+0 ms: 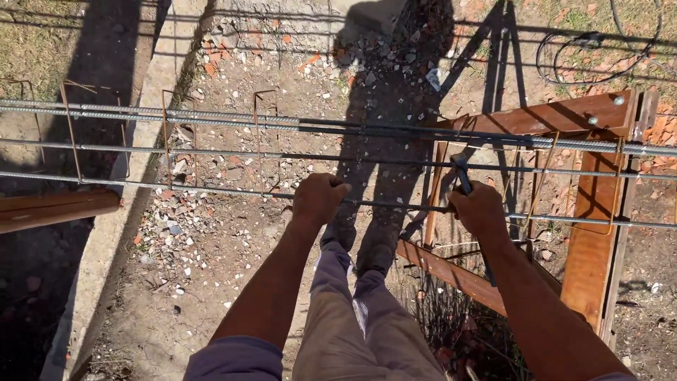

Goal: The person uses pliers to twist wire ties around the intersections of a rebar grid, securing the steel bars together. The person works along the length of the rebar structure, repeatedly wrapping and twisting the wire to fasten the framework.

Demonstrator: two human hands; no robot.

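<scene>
Several long ribbed steel bars (211, 120) run left to right in front of me, joined by thin rusty wire stirrups (167, 134). My left hand (317, 199) is closed around the nearest bar (176, 188). My right hand (479, 208) grips a dark metal hand tool (462, 176) whose tip pokes up at that same bar, beside a stirrup near the wooden trestle. My legs and shoes stand on the dirt below the bars.
A reddish wooden trestle (589, 226) carries the bars at the right; another plank (56, 208) juts in at the left. A concrete kerb (151, 92) runs up the left. Brick rubble litters the dirt, and black cable (599, 60) coils at the top right.
</scene>
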